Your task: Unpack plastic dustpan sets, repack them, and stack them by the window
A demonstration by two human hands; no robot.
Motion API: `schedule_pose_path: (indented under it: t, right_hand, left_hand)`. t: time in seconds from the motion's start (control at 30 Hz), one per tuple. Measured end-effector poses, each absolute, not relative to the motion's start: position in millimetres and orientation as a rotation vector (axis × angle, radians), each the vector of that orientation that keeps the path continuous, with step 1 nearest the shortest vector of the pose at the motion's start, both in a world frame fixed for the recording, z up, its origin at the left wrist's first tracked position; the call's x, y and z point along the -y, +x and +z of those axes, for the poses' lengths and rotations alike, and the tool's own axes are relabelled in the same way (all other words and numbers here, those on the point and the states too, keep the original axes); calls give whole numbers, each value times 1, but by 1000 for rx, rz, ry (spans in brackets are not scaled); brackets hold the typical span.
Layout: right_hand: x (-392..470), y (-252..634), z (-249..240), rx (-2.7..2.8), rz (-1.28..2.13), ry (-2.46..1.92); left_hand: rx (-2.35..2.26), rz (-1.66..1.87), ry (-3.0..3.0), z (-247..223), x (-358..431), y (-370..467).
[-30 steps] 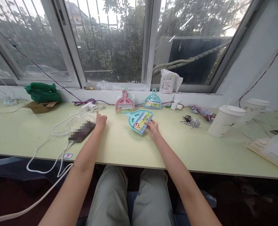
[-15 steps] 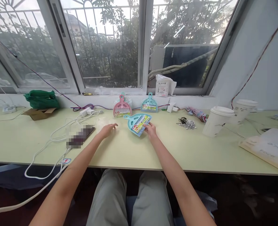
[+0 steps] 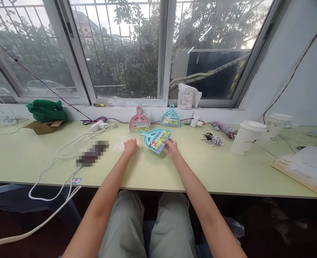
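My right hand (image 3: 170, 146) grips a light-blue dustpan (image 3: 148, 138) by its lower right edge, thumb over the front. A small brush with a yellow and white label card (image 3: 160, 139) is nested in it, and its handle points left. My left hand (image 3: 131, 145) is closed in a fist low over the table, left of the dustpan. Thin clear plastic, which looks like a bag (image 3: 118, 144), lies around and under that fist; the fingertips are hidden. Behind, a pink dustpan set (image 3: 139, 120) and another blue dustpan set (image 3: 170, 117) lean upright against the wall.
On the left are a pixelated dark phone-like object (image 3: 92, 154), white cables (image 3: 64, 152), a cardboard box (image 3: 43, 127) and a green bag (image 3: 46, 111). To the right, keys (image 3: 212, 139), paper cups (image 3: 247, 138) and a paper bag (image 3: 306, 166) rest on the table (image 3: 190, 175).
My left hand has moved right, toward the dustpan, and its fingers have curled closed at the clear plastic. My right hand still holds the blue dustpan, shifted slightly left.
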State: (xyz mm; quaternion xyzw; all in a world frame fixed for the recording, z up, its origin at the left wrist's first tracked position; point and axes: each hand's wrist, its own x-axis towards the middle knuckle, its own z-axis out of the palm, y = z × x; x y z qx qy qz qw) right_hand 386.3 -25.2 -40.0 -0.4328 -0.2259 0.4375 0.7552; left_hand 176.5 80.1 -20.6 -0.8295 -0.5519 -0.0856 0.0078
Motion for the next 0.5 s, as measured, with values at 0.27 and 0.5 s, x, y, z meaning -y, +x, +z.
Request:
schedule_pose_path:
  t: [0.27, 0.5]
  right_hand:
    - [22, 386, -48, 465, 1075, -1062]
    - [23, 383, -47, 514, 1054, -1038]
  left_hand:
    - [1665, -653, -2589, -36, -84, 168]
    - [1526, -936, -2649, -34, -80, 176]
